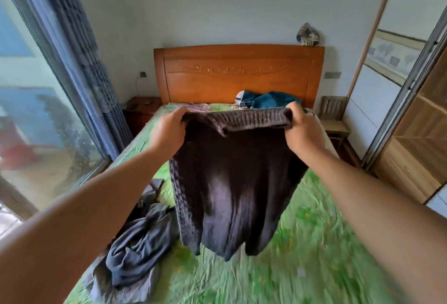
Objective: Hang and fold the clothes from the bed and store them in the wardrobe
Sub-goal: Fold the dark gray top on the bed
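Above the green bed [314,243], both hands grip a ribbed, dark knit sweater [232,182].

1. The sweater [232,182] hangs from the left hand [167,132] and the right hand [302,129] over the middle of the bed [314,243]. It hides the sheet behind it.
2. Right of the sweater the sheet lies bare up to the edge, so a hand can pass there.
3. On the near left, the grey clothes [137,243] lie in a heap that reaches the bed's edge.
4. At the far end, the teal clothes [266,99] lie just before the headboard [237,71].
5. The curtain [79,61] and window [36,110] stand close along the left side.
6. On the right, the chair [333,120] stands beside the bed's head, and the wardrobe [416,139] stands apart from the bed.
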A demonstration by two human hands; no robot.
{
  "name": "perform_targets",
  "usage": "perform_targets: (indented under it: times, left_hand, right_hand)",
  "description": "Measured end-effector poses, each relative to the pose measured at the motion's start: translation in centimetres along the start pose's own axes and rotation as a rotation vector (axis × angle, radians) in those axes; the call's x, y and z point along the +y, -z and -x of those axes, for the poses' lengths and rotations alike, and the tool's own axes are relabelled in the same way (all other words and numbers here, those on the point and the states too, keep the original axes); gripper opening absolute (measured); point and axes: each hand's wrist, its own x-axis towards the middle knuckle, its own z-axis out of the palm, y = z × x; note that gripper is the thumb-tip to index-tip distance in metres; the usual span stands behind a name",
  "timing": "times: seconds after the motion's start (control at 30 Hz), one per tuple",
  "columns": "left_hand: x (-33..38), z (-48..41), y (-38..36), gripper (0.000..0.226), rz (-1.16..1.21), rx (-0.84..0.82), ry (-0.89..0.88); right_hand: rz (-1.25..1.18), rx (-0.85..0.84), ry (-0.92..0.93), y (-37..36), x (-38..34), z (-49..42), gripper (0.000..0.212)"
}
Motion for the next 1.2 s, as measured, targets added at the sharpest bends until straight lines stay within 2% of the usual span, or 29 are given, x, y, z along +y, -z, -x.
perform_targets:
  times: [0.07,0.2,0.37,0.43,0.53,0.63,0.73,0.83,0.93,1.0,1.07,1.2]
  left_hand:
    - [0.6,-0.3,0.2,0.008,-0.065,0.022,-0.002]
    - [1.8,-0.6,0.6,0.009,-0.162,-0.005,0.012]
    - [3.4,-0.3,-0.3,0.019,-0.133,-0.043,-0.048]
    - [3.5,-0.1,-0.5,0.02,-0.145,-0.105,-0.087]
    - [3.7,0.3,-1.0,0.027,-0.17,-0.241,-0.129]
    - [3.9,0.7,-1.8,0.036,-0.211,-0.42,-0.161]
    - [3.2,1.5,-2.4,0.028,-0.236,-0.519,-0.249]
    - [2.3,2.6,-3.2,0.01,-0.06,-0.36,-0.142]
    - [2.5,4.2,-4.1,0.01,0.134,-0.173,0.151]
    - [3.1,5.1,-4.5,0.019,0.282,-0.076,0.268]
    - [3.8,5.9,-4.4,0.024,0.394,0.004,0.3]
    - [6.4,6.5,-2.3,0.026,0.47,0.148,0.221]
  right_hand:
    - [0.139,-0.045,0.116,1.6,1.9,-1.1,0.021]
    - [0.357,-0.076,0.282,3.7,5.1,-2.6,0.072]
    - [0.382,-0.258,0.458,5.1,9.3,-2.7,0.079]
    - [0.413,-0.308,0.504,5.4,11.1,-2.0,0.064]
    - [0.4,-0.44,0.335,5.1,13.0,-0.9,0.028]
    - [0.289,-0.352,0.096,4.6,14.1,1.1,0.036]
    - [0.217,-0.191,-0.129,3.9,14.8,3.5,0.027]
    - [0.039,-0.105,-0.371,2.9,13.7,4.8,0.02]
    - [-0.15,-0.033,-0.524,2.6,11.9,5.1,0.016]
    - [-0.211,-0.01,-0.514,3.2,10.7,5.4,0.019]
    - [-0.227,0.006,-0.439,3.9,9.6,5.6,0.013]
    - [-0.285,0.102,-0.312,6.1,6.8,4.9,0.017]
